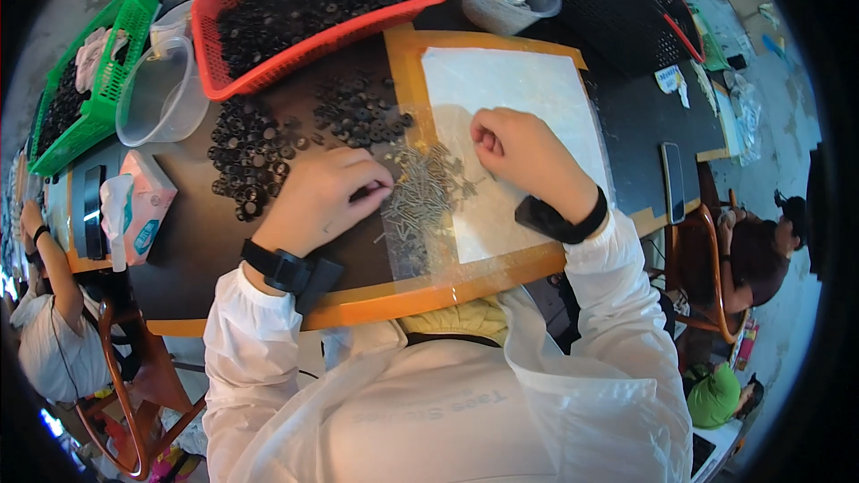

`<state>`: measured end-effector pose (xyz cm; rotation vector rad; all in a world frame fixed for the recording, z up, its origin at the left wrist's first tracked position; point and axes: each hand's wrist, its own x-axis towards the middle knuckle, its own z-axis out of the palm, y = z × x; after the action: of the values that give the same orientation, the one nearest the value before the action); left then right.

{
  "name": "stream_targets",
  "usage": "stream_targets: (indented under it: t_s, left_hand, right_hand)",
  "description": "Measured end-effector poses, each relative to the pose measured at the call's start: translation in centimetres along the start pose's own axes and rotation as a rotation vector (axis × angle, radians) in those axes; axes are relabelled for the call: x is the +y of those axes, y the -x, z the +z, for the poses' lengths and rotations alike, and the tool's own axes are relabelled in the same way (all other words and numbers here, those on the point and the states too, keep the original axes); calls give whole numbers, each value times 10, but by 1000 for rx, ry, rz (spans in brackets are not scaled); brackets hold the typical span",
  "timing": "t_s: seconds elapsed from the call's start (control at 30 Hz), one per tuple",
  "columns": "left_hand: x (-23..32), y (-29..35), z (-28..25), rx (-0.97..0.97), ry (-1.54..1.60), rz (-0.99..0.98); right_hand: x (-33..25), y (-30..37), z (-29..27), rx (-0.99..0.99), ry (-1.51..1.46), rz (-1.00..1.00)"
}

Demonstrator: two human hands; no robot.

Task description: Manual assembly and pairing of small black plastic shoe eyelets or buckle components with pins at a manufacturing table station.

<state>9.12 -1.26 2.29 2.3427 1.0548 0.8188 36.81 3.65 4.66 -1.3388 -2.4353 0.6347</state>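
The left arm (pixel 255 335) and right arm (pixel 617 282) come up from the bottom, bent in toward each other. The left hand (pixel 327 190) points right, its back up, with the thumb (pixel 369 203) and first finger curved around a small dark gap. The right hand (pixel 530 141) leans left, its fingers curled in like a loose ball. The hands are apart. It is hard to see if the tips touch.

Head-worn left fisheye view, looking down over the white jacket (pixel 595 394), near the dark worktable (pixel 192 259), edges bowing rimward
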Motion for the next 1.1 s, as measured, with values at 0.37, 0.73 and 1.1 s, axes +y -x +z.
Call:
stream_targets:
  t_s: [0.37,0.73,1.1]
  left_hand:
    - [9,1,-36,191,-522,-391]
    - [-7,-6,-33,154,-412,-472]
    - [-23,-57,-48,-339,-160,-783]
  right_hand:
    - [7,-17,-23,48,-204,19]
    - [4,-96,23,-176,-51,-345]
    - [-3,-109,22,-274,-136,-272]
